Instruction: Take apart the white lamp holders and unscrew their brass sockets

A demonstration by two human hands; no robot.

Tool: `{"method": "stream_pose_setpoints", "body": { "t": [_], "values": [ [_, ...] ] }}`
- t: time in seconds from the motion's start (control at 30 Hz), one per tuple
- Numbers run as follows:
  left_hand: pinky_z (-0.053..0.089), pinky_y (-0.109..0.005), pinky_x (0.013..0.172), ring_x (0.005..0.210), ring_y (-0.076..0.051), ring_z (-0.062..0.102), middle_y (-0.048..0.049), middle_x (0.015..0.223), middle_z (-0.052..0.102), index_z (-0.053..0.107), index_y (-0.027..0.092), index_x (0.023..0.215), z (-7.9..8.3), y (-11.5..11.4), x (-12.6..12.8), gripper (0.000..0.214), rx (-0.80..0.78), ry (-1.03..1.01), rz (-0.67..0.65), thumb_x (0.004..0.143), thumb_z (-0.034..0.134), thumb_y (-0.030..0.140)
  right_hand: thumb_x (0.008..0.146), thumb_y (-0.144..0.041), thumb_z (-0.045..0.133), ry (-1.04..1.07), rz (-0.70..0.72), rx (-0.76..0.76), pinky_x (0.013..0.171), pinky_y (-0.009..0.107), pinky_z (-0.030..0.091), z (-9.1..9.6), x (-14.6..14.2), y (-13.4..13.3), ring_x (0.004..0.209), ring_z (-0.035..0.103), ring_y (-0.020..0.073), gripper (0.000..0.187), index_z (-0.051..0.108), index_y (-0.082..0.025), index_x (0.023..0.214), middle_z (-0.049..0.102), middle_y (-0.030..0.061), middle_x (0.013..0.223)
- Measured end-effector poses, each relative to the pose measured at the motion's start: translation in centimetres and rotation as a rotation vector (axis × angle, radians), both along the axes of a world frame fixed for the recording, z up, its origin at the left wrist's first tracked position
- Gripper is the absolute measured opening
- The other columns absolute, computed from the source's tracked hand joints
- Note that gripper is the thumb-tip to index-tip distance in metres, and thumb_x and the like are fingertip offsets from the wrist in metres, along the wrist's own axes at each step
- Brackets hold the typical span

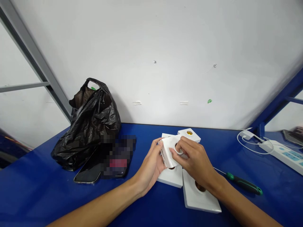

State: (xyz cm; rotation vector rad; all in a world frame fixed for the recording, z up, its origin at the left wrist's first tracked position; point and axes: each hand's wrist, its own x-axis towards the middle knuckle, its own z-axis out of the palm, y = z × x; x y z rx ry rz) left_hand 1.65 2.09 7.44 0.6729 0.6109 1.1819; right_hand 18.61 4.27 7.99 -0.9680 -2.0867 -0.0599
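My left hand [151, 165] grips a white square lamp holder [168, 150] from its left side, tilted up above the blue table. My right hand [193, 159] pinches the holder's round centre ring with its fingers closed on it. Under the hands lie two more white square holders, one [170, 177] in the middle and one [200, 198] nearer me. A further holder with a brass socket [189, 133] sits just behind the hands.
A black plastic bag [88, 121] stands at the left by the wall, with a phone [88, 172] lying in front of it. A green-handled screwdriver [243, 185] lies to the right. A white power strip [282, 154] with cables is at the far right.
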Motion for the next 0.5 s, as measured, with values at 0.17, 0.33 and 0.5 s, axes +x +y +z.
{"method": "stream_pose_setpoints", "body": {
  "t": [0.17, 0.33, 0.5],
  "values": [
    [0.062, -0.033, 0.083, 0.099, -0.023, 0.073, -0.0071, 0.118, 0.072, 0.058, 0.026, 0.123, -0.4, 0.1, -0.2, 0.041, 0.046, 0.088, 0.015, 0.093, 0.081, 0.040, 0.103, -0.029, 0.063, 0.092, 0.033, -0.112, 0.058, 0.031, 0.037, -0.6, 0.1, 0.2, 0.062, 0.044, 0.0148, 0.021, 0.047, -0.027, 0.089, 0.051, -0.0035, 0.077],
    [0.063, -0.034, 0.087, 0.103, -0.024, 0.074, -0.0067, 0.115, 0.074, 0.061, 0.025, 0.120, -0.4, 0.3, -0.1, 0.029, 0.017, 0.106, 0.074, 0.096, 0.075, 0.034, 0.102, -0.034, 0.067, 0.189, 0.137, -0.134, 0.066, 0.033, 0.049, -0.4, 0.7, 0.5, 0.071, 0.055, 0.0178, 0.010, 0.058, -0.028, 0.103, 0.055, -0.0004, 0.087],
    [0.064, -0.035, 0.089, 0.101, -0.025, 0.077, -0.0081, 0.111, 0.077, 0.063, 0.020, 0.102, 0.0, 0.9, -0.5, 0.004, -0.067, 0.065, 0.143, 0.100, 0.065, 0.022, 0.096, -0.045, 0.075, 0.165, 0.167, -0.273, 0.115, 0.055, 0.047, -0.1, 1.7, 1.0, 0.143, 0.051, 0.0332, 0.045, 0.058, -0.037, 0.138, 0.052, 0.0101, 0.151]
  ]
}}
